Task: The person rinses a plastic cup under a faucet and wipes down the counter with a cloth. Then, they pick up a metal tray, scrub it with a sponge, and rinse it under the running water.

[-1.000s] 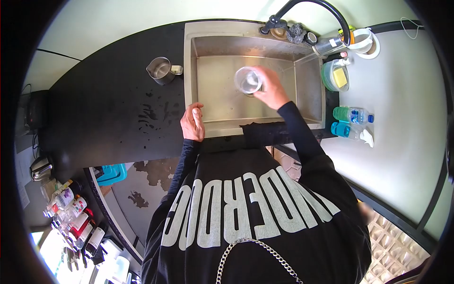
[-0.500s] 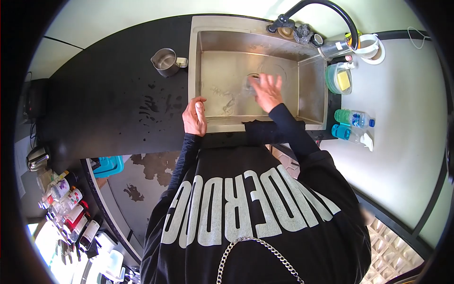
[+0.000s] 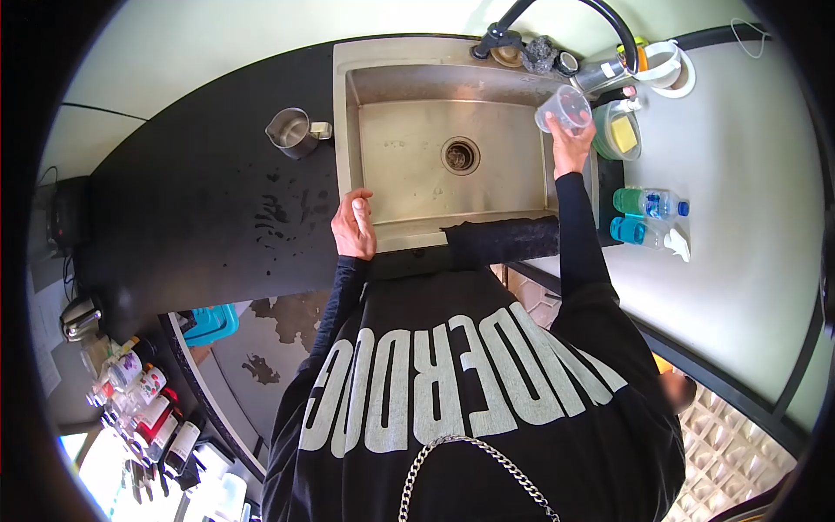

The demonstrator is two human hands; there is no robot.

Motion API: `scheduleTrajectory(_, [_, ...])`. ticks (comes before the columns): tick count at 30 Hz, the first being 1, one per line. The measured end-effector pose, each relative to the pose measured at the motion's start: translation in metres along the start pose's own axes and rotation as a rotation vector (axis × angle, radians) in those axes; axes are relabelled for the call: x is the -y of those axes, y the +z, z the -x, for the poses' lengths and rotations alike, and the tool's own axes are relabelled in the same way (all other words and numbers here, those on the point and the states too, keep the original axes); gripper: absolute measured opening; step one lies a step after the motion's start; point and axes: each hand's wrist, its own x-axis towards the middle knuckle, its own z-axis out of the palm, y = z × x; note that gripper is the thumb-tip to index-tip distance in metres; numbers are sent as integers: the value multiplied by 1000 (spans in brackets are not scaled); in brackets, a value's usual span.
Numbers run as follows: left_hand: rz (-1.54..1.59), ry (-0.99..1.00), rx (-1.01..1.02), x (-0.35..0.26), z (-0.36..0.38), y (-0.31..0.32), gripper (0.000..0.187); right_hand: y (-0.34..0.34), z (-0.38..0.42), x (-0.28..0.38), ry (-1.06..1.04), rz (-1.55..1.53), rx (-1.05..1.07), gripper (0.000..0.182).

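Note:
A clear plastic cup [image 3: 565, 108] is in my right hand [image 3: 571, 148], held over the right rim of the steel sink [image 3: 400, 174]. My left hand [image 3: 353, 224] rests at the sink's front left corner, with its fingers curled; whether they hold anything is hidden. The drain [image 3: 460, 156] shows in the sink floor. On the black counter to the left stands a metal pitcher [image 3: 294, 132]. A black cloth [image 3: 502, 242] hangs over the sink's front edge.
A black faucet [image 3: 500, 39] arches over the back right. Right of the sink are a yellow sponge [image 3: 624, 134] in a green bowl, a bottle with a blue cap [image 3: 663, 204] and a spray bottle [image 3: 637, 232]. Several bottles [image 3: 148, 387] stand at the lower left.
My right hand has moved from the middle of the sink to its right rim, where it now shows a clear cup. The drain is now uncovered to view. My left hand has barely moved.

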Motion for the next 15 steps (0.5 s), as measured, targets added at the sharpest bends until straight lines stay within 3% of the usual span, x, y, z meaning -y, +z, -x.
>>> scheduleTrajectory(1, [3,-6,-9,-1,0,0,56,0,0,3,-55,-90,78,89])
scheduleTrajectory(3, [6,-1,-7,-3,-1,0,58,-4,-3,4,-100,48,81,86])
scheduleTrajectory(5, [-9,-15,-7,-3,0,0,60,-6,-4,5,-24,118,-37,84])
scheduleTrajectory(7, [20,-42,-2,-2,0,-1,57,-8,-10,-1,-50,-1,-44,84])
scheduleTrajectory(9, [20,-58,-1,-3,0,-1,58,-6,-15,-3,-219,84,49,84])
scheduleTrajectory(15, [33,-51,-4,-2,0,0,58,-8,-20,11,-106,-21,11,85])
